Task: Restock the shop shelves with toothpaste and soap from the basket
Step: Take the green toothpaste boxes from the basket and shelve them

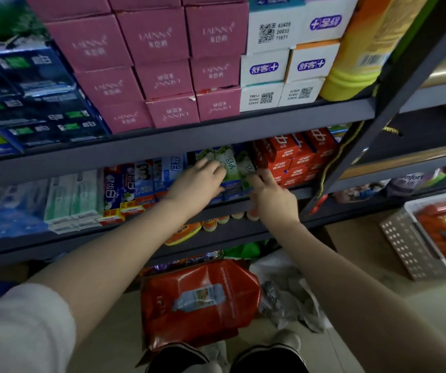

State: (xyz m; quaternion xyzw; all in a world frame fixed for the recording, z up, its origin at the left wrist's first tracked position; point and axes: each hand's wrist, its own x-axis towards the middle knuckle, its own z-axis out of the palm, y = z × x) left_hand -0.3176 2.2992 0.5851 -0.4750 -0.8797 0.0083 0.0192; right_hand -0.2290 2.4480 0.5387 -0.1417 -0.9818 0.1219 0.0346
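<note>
Both hands reach into the middle shelf [243, 224]. The green toothpaste boxes [232, 168] stand between them, long axes running back into the shelf. The left hand [199, 181] lies flat against their left side, fingers relaxed; the right hand [270, 192] pinches their right front corner. The basket [410, 246] sits well apart, lower right.

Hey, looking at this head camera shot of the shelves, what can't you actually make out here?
- Head view: the green toothpaste boxes are partly covered by the left hand and right hand, so neither grip is clear.
- The blue boxes at the left edge are motion-blurred; their print is unreadable.
- The basket is cut off by the right edge; its red contents are too blurred to identify.
- The items under the lower shelf are hidden behind the forearms.
</note>
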